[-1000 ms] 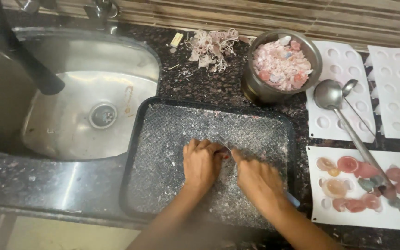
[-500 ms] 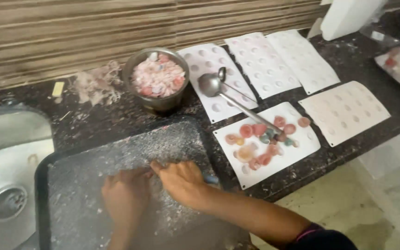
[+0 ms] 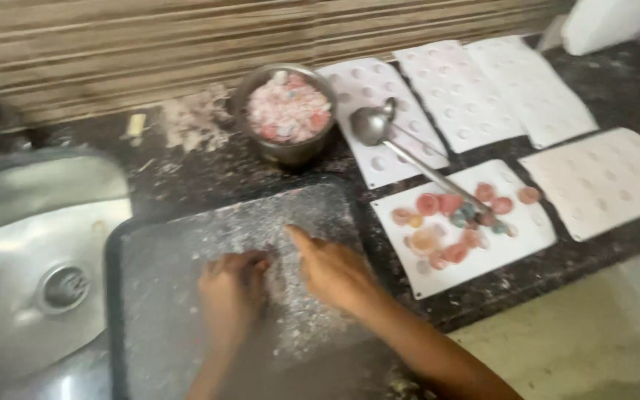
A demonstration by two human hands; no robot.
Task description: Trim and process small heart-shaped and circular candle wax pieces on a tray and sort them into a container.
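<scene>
Head view, blurred by motion. Left hand (image 3: 232, 295) palm down on the dark tray (image 3: 124, 296), fingers curled loosely over its gritty, white-speckled surface; whether closed on anything underneath, impossible to tell. Right hand (image 3: 332, 272) just beside, also resting on the tray, forefinger stretched out toward the far edge, other fingers folded under; hard to tell if something small sits in the grip. Fingertips of both hands close together near the tray's middle, not clearly touching. Tray lying at the near edge of the dark speckled desk (image 3: 209, 174), right next to the steel sink (image 3: 31, 244) on the left. Beyond the tray, near the striped wall, a round metal pot (image 3: 287, 152) heaped with pink and white pieces (image 3: 288, 111). Left of the pot, a pale tangle of scraps (image 3: 194, 122) and a small yellowish block (image 3: 136, 124). Right of the pot, a metal ladle (image 3: 370, 124) with its bowl on a white dimpled mould sheet (image 3: 368, 85) and its long handle reaching diagonally onto another white sheet (image 3: 483, 259), this one bearing a cluster of pink, orange and bluish round pieces (image 3: 453, 218). Further right and behind, three more white dimpled sheets (image 3: 601, 181), flat on the desk, cavities bare. Pale floor (image 3: 579, 333) visible at lower right, past the desk's edge.
</scene>
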